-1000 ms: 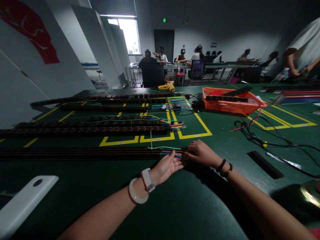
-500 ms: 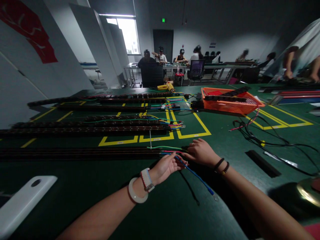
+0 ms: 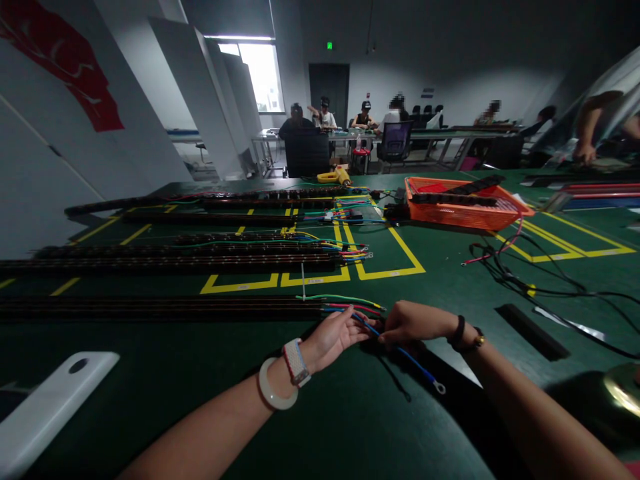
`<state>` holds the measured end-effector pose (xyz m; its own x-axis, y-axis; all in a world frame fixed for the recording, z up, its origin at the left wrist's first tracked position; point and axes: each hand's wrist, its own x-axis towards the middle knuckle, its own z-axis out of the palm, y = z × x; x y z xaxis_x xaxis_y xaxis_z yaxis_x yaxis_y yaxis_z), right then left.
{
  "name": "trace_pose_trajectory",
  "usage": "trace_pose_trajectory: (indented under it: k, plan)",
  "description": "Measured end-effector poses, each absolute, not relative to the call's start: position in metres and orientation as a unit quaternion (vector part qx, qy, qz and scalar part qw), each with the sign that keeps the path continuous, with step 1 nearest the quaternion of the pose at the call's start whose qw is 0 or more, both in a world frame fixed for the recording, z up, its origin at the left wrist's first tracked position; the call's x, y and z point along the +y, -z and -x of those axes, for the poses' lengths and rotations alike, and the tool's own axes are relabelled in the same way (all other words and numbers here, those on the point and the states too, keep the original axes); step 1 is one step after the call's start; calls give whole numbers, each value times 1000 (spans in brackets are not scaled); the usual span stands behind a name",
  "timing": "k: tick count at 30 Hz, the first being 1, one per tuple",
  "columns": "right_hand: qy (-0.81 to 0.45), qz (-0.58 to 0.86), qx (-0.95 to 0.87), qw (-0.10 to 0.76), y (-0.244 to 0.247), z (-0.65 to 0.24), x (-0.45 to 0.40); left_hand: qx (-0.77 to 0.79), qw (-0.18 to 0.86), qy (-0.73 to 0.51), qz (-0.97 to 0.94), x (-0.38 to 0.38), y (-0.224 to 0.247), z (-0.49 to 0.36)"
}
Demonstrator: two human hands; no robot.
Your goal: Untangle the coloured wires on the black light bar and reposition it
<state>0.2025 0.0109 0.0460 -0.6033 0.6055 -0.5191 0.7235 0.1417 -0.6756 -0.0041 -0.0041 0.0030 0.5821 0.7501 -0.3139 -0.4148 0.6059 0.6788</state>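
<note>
Left hand: palm up and mostly open, the left hand (image 3: 336, 341) has its fingers loosely stretched to the right, and the blue wire (image 3: 417, 365) runs across them; whether the thumb presses on it, I cannot tell.
Right hand: knuckles up, fingers curled in, the right hand (image 3: 417, 321) pinches that blue wire between thumb and fingertips, just beside the left fingers.
Blue wire: out it comes from the nearest row of long dark strips (image 3: 165, 309), slanting past both hands towards the wearer, a ring terminal (image 3: 439, 387) at its free end.
Other leads: a green wire (image 3: 345, 297) arches along the far side, with a red wire (image 3: 353, 307) between it and the blue one.
Behind the strips: more dark bundles (image 3: 200, 257) lie across yellow tape outlines, coloured leads at their right ends.
Far side: a yellow heat gun (image 3: 336, 176) lies left of the orange basket (image 3: 457, 217), which holds dark segmented strips.
Right side: black cables (image 3: 510, 277) loop over the green table (image 3: 320, 433), near a short black strip (image 3: 533, 331).
</note>
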Motion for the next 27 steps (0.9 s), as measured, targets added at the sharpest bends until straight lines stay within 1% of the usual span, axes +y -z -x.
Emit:
trace_pose_trajectory:
  k: [3, 7, 13, 16, 24, 25, 27]
  plan:
    - [477, -441, 758, 64, -45, -207, 14, 297, 845, -343, -282, -3, -2, 5]
    - [420, -489, 763, 42, -47, -214, 17, 311, 845, -310, -306, -2, -2, 6]
    - [398, -520, 752, 73, -41, -217, 19, 326, 778, -221, -490, -13, 1, 2]
    - [368, -538, 755, 72, -37, -216, 20, 319, 751, -185, -548, -18, 3, 1]
    - [206, -568, 795, 50, -28, -215, 23, 320, 732, -169, -576, -18, 1, 2]
    - [205, -564, 799, 43, -27, -216, 23, 319, 732, -169, -577, -18, 1, 2]
    - [243, -544, 802, 36, -26, -220, 26, 317, 735, -167, -576, -18, -1, 2]
